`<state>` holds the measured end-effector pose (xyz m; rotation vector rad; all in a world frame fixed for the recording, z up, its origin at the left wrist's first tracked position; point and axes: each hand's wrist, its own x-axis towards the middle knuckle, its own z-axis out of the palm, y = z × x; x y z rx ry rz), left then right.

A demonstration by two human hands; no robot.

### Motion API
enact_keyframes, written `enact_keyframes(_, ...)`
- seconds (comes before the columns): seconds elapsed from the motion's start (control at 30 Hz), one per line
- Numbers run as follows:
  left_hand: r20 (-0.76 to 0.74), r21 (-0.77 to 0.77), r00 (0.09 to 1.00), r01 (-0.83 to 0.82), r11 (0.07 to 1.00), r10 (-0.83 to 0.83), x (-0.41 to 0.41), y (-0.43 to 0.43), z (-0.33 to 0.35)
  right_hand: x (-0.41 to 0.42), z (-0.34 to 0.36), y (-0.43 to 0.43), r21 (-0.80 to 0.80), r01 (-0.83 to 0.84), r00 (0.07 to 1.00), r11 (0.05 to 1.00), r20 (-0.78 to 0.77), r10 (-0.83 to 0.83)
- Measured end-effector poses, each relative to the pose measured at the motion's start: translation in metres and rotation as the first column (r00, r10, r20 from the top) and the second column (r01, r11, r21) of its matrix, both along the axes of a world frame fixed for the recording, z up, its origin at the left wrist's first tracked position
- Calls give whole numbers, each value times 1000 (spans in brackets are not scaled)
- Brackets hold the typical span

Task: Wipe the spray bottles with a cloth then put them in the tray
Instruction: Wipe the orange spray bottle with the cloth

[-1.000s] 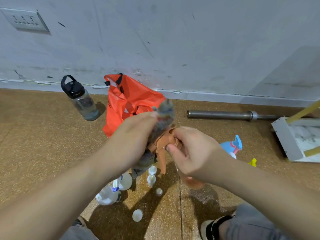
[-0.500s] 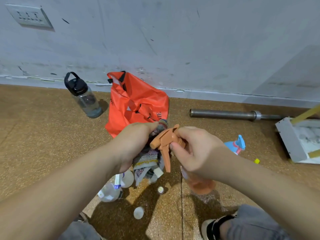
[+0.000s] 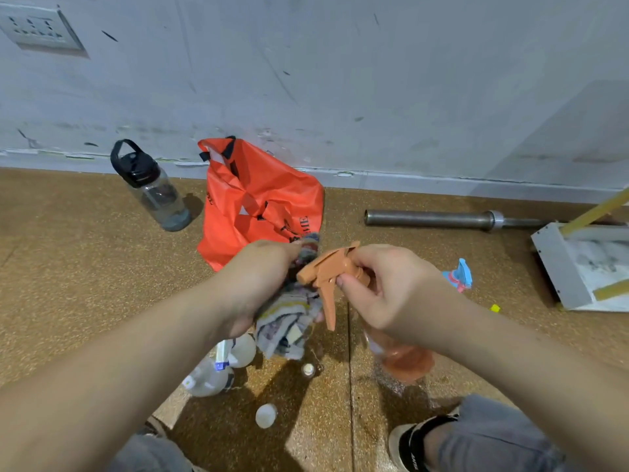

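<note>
At frame centre the right hand (image 3: 391, 294) pinches the neck of the orange bottle (image 3: 401, 361) while the left hand (image 3: 258, 284) bunches the soft cloth (image 3: 289, 321) against its nozzle; likely light, slick plastic, best held at that neck.

Orange spray bottle (image 3: 332, 274) in the right hand (image 3: 391, 294); grey striped cloth (image 3: 289, 321) in the left hand (image 3: 258, 277); red-orange bag (image 3: 252, 202) beyond them.
</note>
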<state>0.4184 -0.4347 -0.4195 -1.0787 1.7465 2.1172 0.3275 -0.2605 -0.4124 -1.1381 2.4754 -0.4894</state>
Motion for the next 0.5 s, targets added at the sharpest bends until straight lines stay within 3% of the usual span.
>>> enact_keyframes(0.07,30,97,998,-55,994,52,1,-3,2,-4,2,1,-31,7,999,999,42,-5)
enact_keyframes(0.13,-103,-109,995,3,994,-14,0,-3,0,-3,1,1,-37,-9,999,999,46,11)
enact_keyframes(0.2,-311,-402,920,101,910,-239,7,9,3,-1,0,0,-39,-6,999,999,36,7)
enact_keyframes(0.23,-366,-569,848,124,813,-385,12,16,2,-1,0,0,-34,6,1000,999,26,-5)
enact_keyframes(0.3,-220,-890,768,94,446,-601,20,20,-3,-1,0,0,24,14,1000,1000,-4,-13)
enact_keyframes(0.33,-161,-942,756,75,328,-635,21,20,-5,0,-1,0,52,5,1000,999,-22,-4)
enact_keyframes(0.37,-161,-940,759,78,333,-631,20,20,-2,0,-1,0,59,-6,999,998,-35,8)
enact_keyframes(0.4,-195,-904,777,95,417,-599,18,19,-1,1,0,0,46,-14,999,999,-42,16)
enact_keyframes(0.5,-244,-636,910,110,764,-334,10,13,6,5,3,-2,-1,-31,999,1000,-39,31)
